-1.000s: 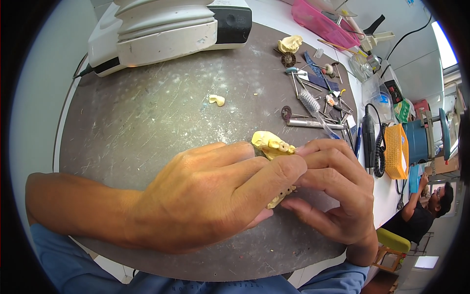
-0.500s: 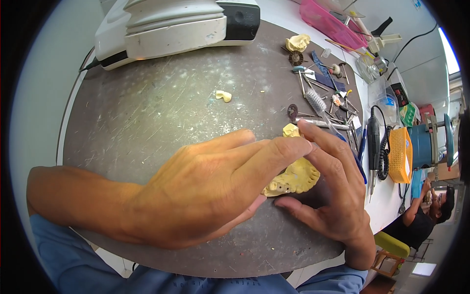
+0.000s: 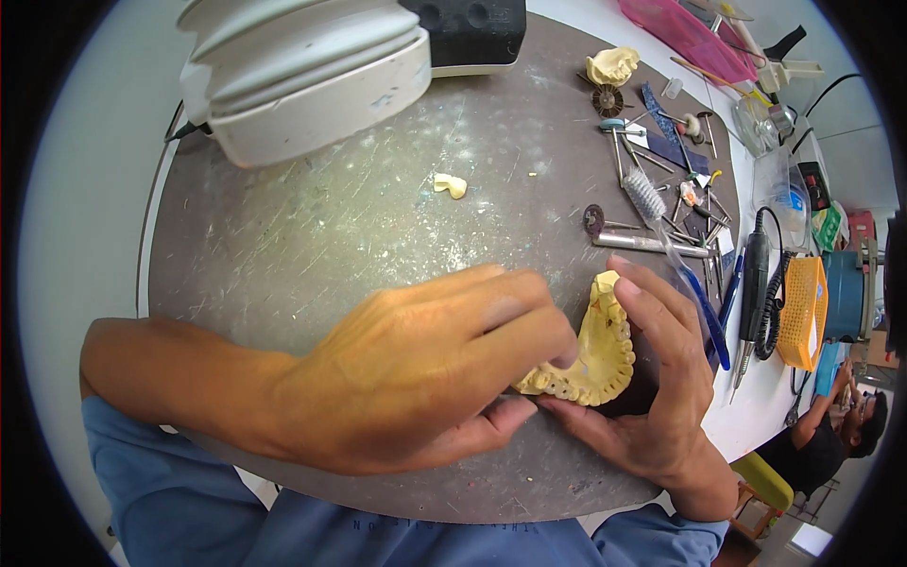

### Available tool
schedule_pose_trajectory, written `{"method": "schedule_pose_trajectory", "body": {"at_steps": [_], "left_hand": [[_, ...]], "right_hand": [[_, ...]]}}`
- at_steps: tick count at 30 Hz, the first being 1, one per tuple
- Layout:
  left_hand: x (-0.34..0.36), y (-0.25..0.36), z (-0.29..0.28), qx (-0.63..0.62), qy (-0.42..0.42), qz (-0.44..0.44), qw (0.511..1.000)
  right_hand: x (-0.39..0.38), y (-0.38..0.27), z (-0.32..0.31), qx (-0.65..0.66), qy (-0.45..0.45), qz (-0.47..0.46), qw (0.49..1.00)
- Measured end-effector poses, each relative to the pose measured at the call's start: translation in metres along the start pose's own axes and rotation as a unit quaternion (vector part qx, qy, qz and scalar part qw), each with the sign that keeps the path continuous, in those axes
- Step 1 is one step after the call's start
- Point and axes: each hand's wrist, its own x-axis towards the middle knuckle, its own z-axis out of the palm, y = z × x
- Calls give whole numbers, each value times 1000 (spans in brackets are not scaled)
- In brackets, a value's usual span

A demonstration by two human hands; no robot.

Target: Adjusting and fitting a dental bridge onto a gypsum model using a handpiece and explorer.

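My right hand [image 3: 661, 378] is closed on a yellow horseshoe-shaped dental cast [image 3: 605, 359], with its fingers at the upper end and thumb under the lower edge. My left hand [image 3: 435, 369] lies curled over the cast's left end, one fingertip bent into the arch; whatever its fingers grip is hidden. A small cream piece [image 3: 450, 186] lies on the scuffed grey work mat [image 3: 312, 227] beyond my hands, and a second pale cast [image 3: 612, 66] lies at the back right.
A white machine with a bellows hood [image 3: 312, 85] fills the back left. Loose burs and brushes [image 3: 647, 194] cover the mat's right side, beside a handpiece [image 3: 751, 302], an orange basket [image 3: 801, 312] and a pink tray [image 3: 685, 38]. A co-worker [image 3: 817, 444] is at the far right.
The cast has turned, showing more of its arch. My right fingers moved with it, and my left fingers drew back from its upper end. The view has shifted slightly.
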Motion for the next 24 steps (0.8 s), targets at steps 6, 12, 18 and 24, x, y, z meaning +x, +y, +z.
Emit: {"method": "schedule_pose_trajectory", "body": {"at_steps": [6,12,18,24], "left_hand": [[2,1,2,-17,4,-33,999],[2,1,4,-17,3,-35,999],[1,1,6,-11,15,-38,999],[1,0,7,-24,20,-39,999]], "right_hand": [[0,0,1,5,-1,1,1000],[0,1,0,6,-7,4,1000],[0,1,2,10,-8,4,1000],[1,1,2,-2,-9,4,1000]]}}
